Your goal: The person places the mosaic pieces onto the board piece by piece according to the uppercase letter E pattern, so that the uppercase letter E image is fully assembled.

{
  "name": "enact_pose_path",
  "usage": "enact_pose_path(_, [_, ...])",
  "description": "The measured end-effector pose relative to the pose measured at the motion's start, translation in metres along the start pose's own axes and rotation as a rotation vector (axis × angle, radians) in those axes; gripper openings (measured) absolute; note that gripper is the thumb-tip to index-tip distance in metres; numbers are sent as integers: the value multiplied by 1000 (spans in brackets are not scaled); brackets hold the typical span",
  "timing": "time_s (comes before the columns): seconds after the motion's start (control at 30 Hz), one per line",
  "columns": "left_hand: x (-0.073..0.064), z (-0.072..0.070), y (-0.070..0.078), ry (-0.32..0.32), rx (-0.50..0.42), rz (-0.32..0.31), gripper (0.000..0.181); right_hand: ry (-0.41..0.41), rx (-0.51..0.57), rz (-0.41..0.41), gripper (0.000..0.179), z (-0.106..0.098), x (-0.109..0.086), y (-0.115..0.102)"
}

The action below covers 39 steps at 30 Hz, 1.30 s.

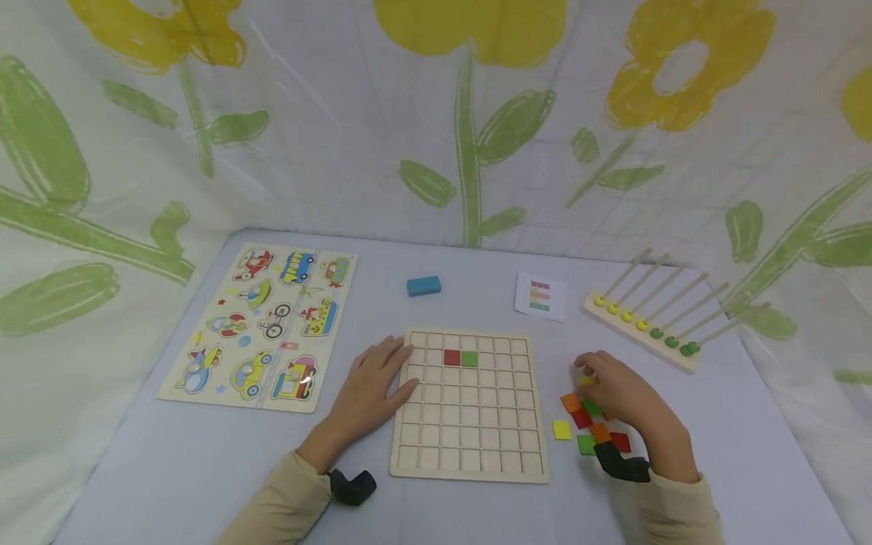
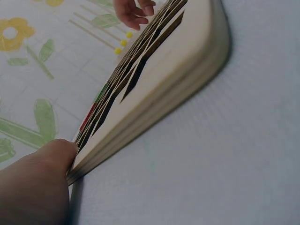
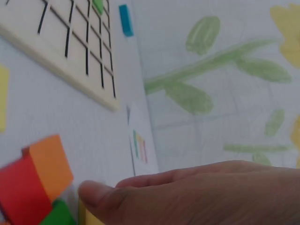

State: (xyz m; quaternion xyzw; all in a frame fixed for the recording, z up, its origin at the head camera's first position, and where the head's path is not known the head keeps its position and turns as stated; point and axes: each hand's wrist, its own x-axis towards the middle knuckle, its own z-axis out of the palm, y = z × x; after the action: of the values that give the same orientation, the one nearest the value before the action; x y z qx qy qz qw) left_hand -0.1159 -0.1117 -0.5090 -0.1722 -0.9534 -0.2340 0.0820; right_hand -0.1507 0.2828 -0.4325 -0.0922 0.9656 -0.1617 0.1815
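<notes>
A wooden grid board point(image 1: 470, 478) lies flat on the table. In its second row a red tile point(image 1: 453, 357) and a green tile point(image 1: 469, 359) sit side by side. My left hand point(image 1: 371, 386) rests on the board's left edge, fingers extended and thumb spread over the rim; its thumb point(image 2: 54, 157) shows in the left wrist view. Right of the board, my right hand point(image 1: 616, 387) hovers with loosely bent fingers over a loose pile of coloured tiles point(image 1: 581, 418). A yellow tile point(image 3: 92, 217) lies right by its thumb, partly hidden; no grip on it shows.
A picture puzzle board point(image 1: 272, 333) lies at the left. Behind the grid board are a blue block point(image 1: 424, 286) and a pattern card point(image 1: 540, 296). A wooden peg rack with yellow and green beads point(image 1: 642, 325) stands at the back right. A flower-printed sheet point(image 1: 327, 151) hangs behind.
</notes>
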Motion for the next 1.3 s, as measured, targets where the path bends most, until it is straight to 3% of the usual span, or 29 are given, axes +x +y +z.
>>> enact_pose_path(0.27, [0,0,-2,4,1,-1,57,10,23,6,32,4,-1,14])
enact_pose_path(0.83, [0,-1,-1,-1,-5,1,56,58,-8,-9,31,7,1,15])
enact_pose_path(1.03, [-1,0,-1,6,-10,9,56,110,17,-90,31,7,3,6])
enact_pose_path(1.3, [-1,0,-1,12,-14,13,56,118,17,-213,27,10,16,-26])
